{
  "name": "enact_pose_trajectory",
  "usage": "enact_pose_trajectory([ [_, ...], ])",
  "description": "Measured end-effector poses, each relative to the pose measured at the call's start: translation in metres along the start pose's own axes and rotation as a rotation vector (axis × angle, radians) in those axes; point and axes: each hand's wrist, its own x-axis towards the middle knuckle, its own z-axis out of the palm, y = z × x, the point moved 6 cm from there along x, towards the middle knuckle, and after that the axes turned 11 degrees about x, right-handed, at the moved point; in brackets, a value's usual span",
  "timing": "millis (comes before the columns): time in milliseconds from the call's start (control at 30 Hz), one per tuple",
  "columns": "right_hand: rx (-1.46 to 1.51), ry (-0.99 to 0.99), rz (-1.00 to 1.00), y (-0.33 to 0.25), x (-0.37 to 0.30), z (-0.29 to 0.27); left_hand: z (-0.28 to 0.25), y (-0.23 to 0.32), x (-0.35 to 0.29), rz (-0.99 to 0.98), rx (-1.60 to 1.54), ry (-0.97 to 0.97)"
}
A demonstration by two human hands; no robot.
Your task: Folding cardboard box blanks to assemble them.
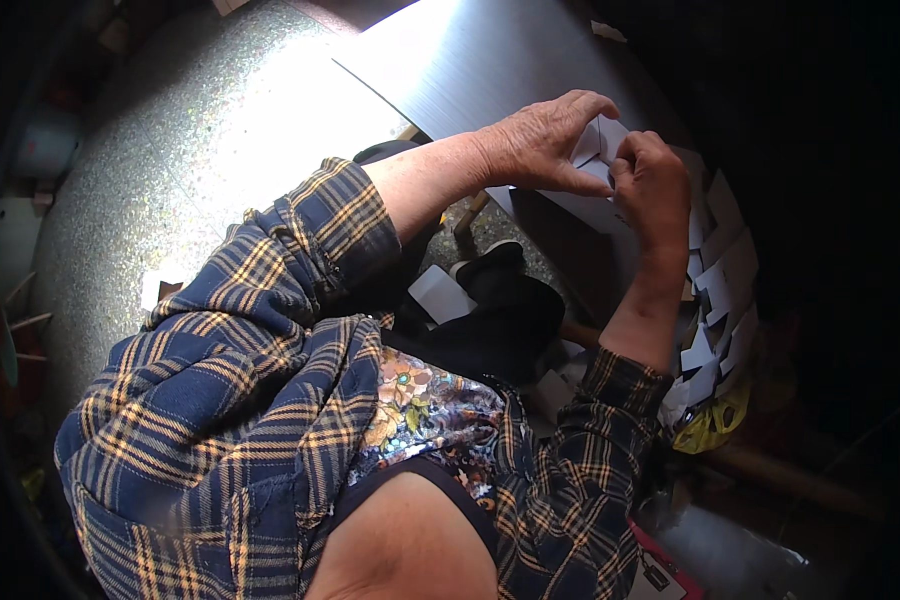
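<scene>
Over the table's right part, a small white card box (590,150) is held between my two hands; part of it is hidden by the fingers. My left hand (545,142) grips it from the left, thumb below and fingers curved over the top. At its right side, my right hand (655,185) is closed, with fingertips pinched at the card's edge. The grey table (440,65) lies beneath both hands. Beside my right forearm rises a pile of white folded card pieces (715,290), overlapping one another.
A loose white card piece (442,295) lies on the dark cloth over my lap. Below the card pile is a yellow plastic bag (715,422). Another white scrap (158,288) rests on the speckled floor (210,140) at left. The far right is dark.
</scene>
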Motion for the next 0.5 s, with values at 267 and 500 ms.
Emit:
enact_pose_trajectory([
  [267, 0.594, -0.097, 0.282, 0.027, 0.011, 0.006, -0.004, -0.002, -0.004, 0.057, 0.028, -0.013],
  [500, 0.575, -0.193, 0.027, 0.008, -0.01, 0.005, 0.003, 0.001, 0.0, 0.072, -0.077, -0.056],
])
